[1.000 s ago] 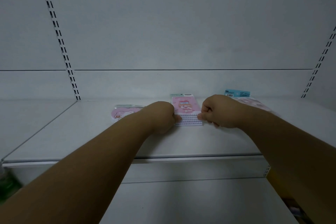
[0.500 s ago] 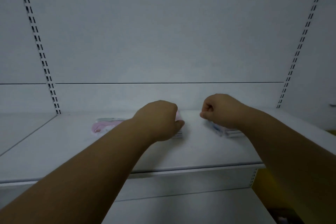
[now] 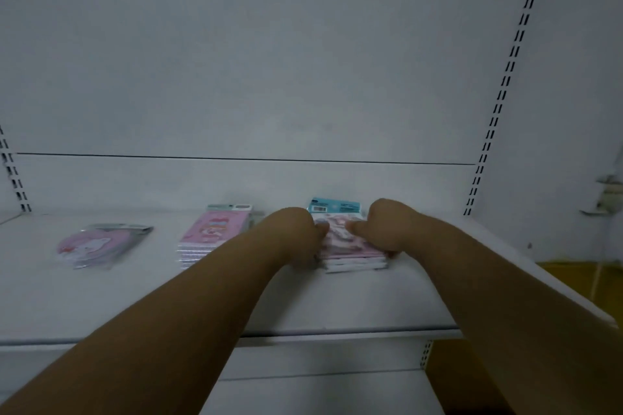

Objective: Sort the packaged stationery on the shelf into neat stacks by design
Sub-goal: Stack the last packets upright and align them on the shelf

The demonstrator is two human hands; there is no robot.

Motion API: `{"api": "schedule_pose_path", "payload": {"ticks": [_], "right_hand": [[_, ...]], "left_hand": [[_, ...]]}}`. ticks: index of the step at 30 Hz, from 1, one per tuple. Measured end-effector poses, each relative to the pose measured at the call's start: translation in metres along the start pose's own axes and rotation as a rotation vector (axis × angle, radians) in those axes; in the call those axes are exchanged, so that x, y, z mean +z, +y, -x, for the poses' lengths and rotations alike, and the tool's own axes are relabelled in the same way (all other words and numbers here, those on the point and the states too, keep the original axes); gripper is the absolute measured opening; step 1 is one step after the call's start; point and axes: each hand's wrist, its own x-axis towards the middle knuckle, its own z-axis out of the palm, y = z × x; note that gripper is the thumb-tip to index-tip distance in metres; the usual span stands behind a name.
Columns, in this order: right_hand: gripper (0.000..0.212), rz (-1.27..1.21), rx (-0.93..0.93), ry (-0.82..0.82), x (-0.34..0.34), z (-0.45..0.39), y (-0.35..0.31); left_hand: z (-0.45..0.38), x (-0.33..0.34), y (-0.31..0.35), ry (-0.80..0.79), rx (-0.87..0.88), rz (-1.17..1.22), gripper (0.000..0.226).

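Both hands have shifted right from the pink stack (image 3: 215, 236) to the blue-topped stack (image 3: 350, 246): left hand (image 3: 296, 232) and right hand (image 3: 384, 229) curl fingers against its sides, squaring it; the heart pack (image 3: 97, 246) lies far left.

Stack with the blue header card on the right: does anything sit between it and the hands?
Nothing visible. The left hand and right hand already press on either side of the blue-headed stack of packaged stationery on the white shelf.
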Motion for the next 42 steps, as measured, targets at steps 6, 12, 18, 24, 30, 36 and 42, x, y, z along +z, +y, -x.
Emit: {"api": "schedule_pose_path", "payload": {"ticks": [6,12,18,24,30,36,42], "right_hand": [[0.045,-0.300,0.020,0.050,0.022,-0.012,0.015],[0.036,-0.722,0.069,0.076,0.016,-0.013,0.023],[0.029,-1.144,0.113,0.073,0.016,-0.001,0.003],[0.015,-1.244,-0.094,0.121,0.020,0.009,-0.007],[0.018,-1.344,-0.150,0.121,0.027,0.014,-0.005],[0.018,-1.305,-0.161,0.136,0.030,0.016,-0.004],[0.028,-1.251,-0.194,0.252,0.014,0.018,-0.009]], "left_hand": [[-0.020,0.016,0.017,0.100,-0.265,0.590,0.033],[-0.021,0.013,0.007,0.146,-0.239,1.084,0.024],[-0.004,0.022,0.013,0.232,0.032,1.116,0.037],[-0.003,0.026,0.011,0.303,0.077,1.369,0.043],[0.000,0.032,0.010,0.260,0.141,1.447,0.027],[0.005,0.031,0.009,0.232,0.174,1.401,0.022],[-0.007,0.027,0.013,0.437,0.177,1.303,0.026]]}}
